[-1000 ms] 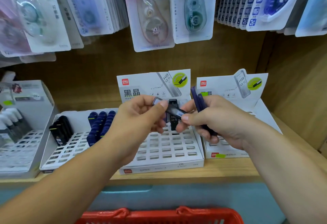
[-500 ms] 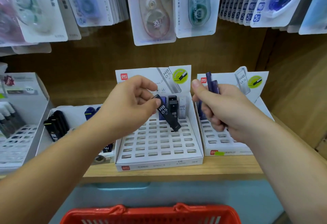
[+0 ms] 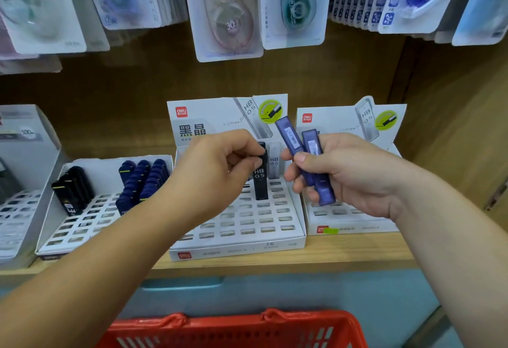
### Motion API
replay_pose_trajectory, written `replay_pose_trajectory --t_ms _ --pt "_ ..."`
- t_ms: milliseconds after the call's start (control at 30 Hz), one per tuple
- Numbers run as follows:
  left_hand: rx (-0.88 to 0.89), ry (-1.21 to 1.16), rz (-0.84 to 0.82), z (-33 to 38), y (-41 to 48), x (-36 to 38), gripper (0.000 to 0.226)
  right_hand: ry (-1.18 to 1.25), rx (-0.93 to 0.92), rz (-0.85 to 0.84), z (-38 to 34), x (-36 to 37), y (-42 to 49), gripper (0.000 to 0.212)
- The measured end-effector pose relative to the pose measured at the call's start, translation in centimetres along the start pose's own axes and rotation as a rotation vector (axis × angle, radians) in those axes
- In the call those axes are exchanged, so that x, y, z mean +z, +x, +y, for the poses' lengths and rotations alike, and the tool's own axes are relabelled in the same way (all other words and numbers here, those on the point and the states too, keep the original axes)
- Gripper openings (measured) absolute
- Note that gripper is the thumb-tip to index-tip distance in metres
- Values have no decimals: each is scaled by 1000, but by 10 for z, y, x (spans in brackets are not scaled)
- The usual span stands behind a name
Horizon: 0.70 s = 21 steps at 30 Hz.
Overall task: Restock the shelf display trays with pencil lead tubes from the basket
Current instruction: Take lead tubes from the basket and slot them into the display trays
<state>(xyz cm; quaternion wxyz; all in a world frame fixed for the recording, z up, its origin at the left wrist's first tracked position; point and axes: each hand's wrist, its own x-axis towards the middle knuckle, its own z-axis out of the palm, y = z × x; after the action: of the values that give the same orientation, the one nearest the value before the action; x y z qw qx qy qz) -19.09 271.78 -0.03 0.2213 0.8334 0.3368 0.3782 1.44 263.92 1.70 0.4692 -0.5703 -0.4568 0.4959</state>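
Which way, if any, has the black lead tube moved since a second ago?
Yes. The black lead tube went down into the middle display tray, from tilted above it to upright in a slot.

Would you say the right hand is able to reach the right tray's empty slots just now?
Probably yes: the right hand is directly in front of the right tray, with nothing between them, and its fingers hold two blue tubes.

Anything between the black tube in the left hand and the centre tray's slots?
Nothing visible. The left hand pinches the black lead tube by its top, with its lower end at the centre tray grid. A pale HB 0.5 tube stands just right of it. Slots in front are open.
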Motion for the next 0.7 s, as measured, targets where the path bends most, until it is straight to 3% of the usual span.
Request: replay_pose_trajectory --t_ms 133,233,367,533,600,700 --pt "-43 12 -50 -1 -1 8 19 -34 -33 -46 0 -3 1 20" --pt "-18 56 40 4 0 10 18 -69 -61 -41 0 0 0 13" --pt "-235 -367 51 23 2 3 18 -131 -101 -43 -3 6 0 11" --pt "-507 -671 -31 33 9 -10 52 -223 -198 -90 -6 17 1 12" --pt "-574 -728 -112 30 12 -22 42 -258 -257 1 -6 22 4 13" --pt "-563 -777 -195 21 14 -42 13 -42 -280 214 -7 25 14 12"
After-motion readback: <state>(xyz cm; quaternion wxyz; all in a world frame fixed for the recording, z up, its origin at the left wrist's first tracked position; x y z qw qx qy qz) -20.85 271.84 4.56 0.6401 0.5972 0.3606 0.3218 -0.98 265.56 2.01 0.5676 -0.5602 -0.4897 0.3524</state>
